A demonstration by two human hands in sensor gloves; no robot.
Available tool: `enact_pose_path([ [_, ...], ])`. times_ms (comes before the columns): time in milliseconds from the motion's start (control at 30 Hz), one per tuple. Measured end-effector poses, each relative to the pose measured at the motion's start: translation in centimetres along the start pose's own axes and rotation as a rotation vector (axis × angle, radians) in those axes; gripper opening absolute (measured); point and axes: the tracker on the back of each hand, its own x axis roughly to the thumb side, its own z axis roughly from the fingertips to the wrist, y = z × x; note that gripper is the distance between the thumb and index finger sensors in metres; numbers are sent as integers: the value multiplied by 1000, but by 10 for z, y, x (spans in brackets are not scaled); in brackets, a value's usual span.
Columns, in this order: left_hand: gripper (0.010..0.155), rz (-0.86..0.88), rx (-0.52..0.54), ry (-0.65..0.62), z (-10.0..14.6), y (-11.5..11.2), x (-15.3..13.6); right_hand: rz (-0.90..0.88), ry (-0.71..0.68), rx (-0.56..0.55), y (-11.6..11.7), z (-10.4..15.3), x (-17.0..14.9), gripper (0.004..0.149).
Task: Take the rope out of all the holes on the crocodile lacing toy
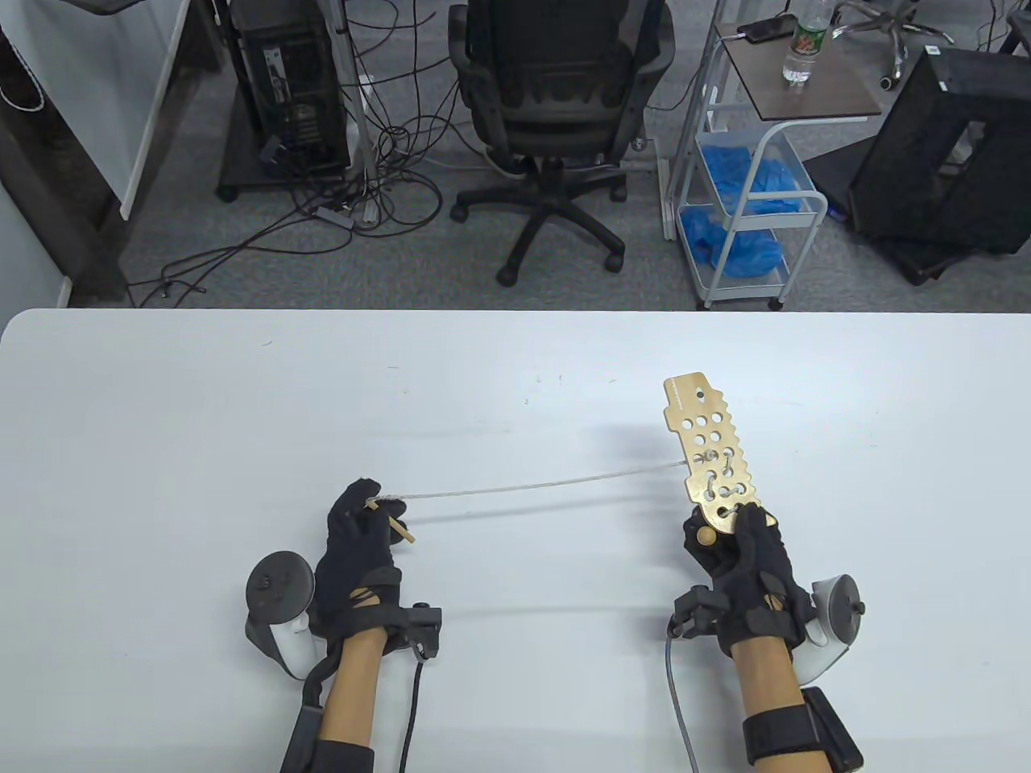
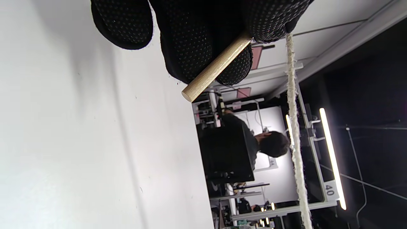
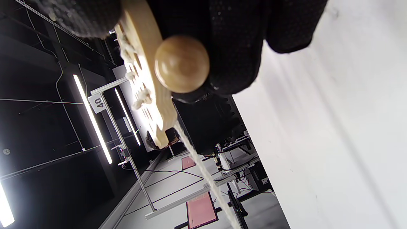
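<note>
The wooden crocodile lacing board (image 1: 713,447) is held above the table (image 1: 242,419) by my right hand (image 1: 745,555), which grips its near end, where a round wooden bead (image 1: 706,535) shows. The board (image 3: 144,79) and bead (image 3: 182,63) also show in the right wrist view. A white rope (image 1: 548,483) is still laced through the board's near holes and runs taut leftwards to my left hand (image 1: 362,539). That hand pinches the rope's wooden needle tip (image 1: 399,532); the tip (image 2: 216,68) and rope (image 2: 294,127) show in the left wrist view.
The white table's far edge (image 1: 515,312) runs across the middle of the table view. Beyond it stand an office chair (image 1: 556,121) and a cart with blue bags (image 1: 745,209). Trackers sit by each wrist.
</note>
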Motion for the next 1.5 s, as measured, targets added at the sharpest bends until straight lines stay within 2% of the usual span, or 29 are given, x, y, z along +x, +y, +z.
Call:
enact_pose_path([
  [233,51,16,-6,-3,-1,1,-1,-4,2,-10,-1,0,0,48],
  [633,50,100,44,31,-1,8,-5,-46,12,-22,-4,0,0,48],
  [967,47,104,53,41,-2,10,-5,-93,13,-77,-9,1,-1,47],
  [1367,49,116,45,56,-1,8,-6,-96,5,-70,-8,2,0,47],
  [1500,47,114,22,58,-1,2,-6,-85,13,-37,-1,2,-5,49],
])
